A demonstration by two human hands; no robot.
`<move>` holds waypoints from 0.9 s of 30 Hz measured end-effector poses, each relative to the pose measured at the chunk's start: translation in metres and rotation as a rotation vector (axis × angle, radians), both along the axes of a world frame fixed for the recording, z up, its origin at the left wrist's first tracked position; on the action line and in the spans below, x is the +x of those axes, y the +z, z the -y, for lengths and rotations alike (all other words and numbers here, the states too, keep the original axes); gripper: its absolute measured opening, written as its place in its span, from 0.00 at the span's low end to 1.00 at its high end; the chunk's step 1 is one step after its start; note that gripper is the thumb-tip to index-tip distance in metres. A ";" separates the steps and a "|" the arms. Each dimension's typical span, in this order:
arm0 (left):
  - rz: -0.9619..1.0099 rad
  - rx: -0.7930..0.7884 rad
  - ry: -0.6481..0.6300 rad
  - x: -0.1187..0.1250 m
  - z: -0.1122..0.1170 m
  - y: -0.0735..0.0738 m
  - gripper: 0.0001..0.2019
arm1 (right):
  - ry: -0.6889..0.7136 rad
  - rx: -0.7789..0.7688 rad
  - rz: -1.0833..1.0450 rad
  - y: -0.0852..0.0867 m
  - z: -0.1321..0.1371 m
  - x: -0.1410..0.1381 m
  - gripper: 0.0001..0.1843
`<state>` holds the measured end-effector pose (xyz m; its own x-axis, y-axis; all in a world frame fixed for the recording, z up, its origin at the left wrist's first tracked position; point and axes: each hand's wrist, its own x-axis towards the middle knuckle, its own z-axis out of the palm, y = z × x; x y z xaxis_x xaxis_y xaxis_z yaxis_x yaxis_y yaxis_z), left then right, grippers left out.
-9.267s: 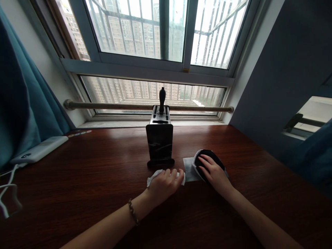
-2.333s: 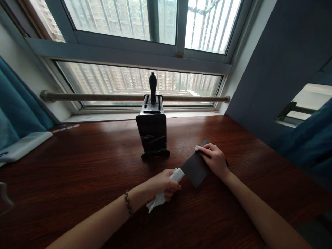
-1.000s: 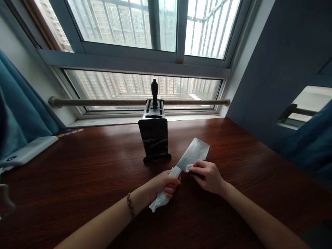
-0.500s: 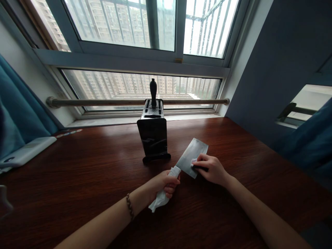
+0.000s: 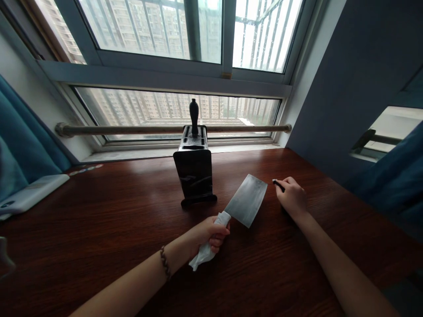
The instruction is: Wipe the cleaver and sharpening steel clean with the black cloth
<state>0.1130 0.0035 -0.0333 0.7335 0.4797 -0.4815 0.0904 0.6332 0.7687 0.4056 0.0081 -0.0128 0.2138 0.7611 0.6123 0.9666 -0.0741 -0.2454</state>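
Note:
My left hand (image 5: 213, 235) is closed around the handle of a cleaver, over a white tissue-like wrap (image 5: 205, 254) that hangs out below the fist. The broad grey cleaver blade (image 5: 247, 200) points away to the upper right, low over the table. To the right of the blade, and apart from it, my right hand (image 5: 292, 196) pinches a small black stick-like thing (image 5: 279, 185) with a whitish tip. Its exact kind is too small to tell. Past the left hand stands a black knife block (image 5: 194, 176), a dark-handled tool (image 5: 194, 115) upright in its top.
The reddish-brown wooden table (image 5: 109, 224) reaches to the window sill. A pipe (image 5: 142, 130) crosses in front of the barred window. At the left lie a white flat box-like object (image 5: 35, 193) and a blue curtain (image 5: 26, 132). A dark wall (image 5: 350, 83) borders the right.
My right hand has moved off the blade, to the right and slightly up, with the small black thing still pinched. The left hand and cleaver have stayed nearly in place.

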 end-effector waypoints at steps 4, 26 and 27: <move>-0.012 0.026 0.008 0.001 0.002 0.000 0.12 | 0.296 0.122 0.006 0.005 0.011 -0.015 0.13; -0.036 0.125 -0.022 0.001 0.010 0.003 0.10 | 0.872 -0.180 0.025 -0.012 0.026 -0.062 0.14; -0.036 0.127 -0.021 0.001 0.010 0.004 0.11 | 0.916 -0.185 0.033 -0.012 0.028 -0.064 0.15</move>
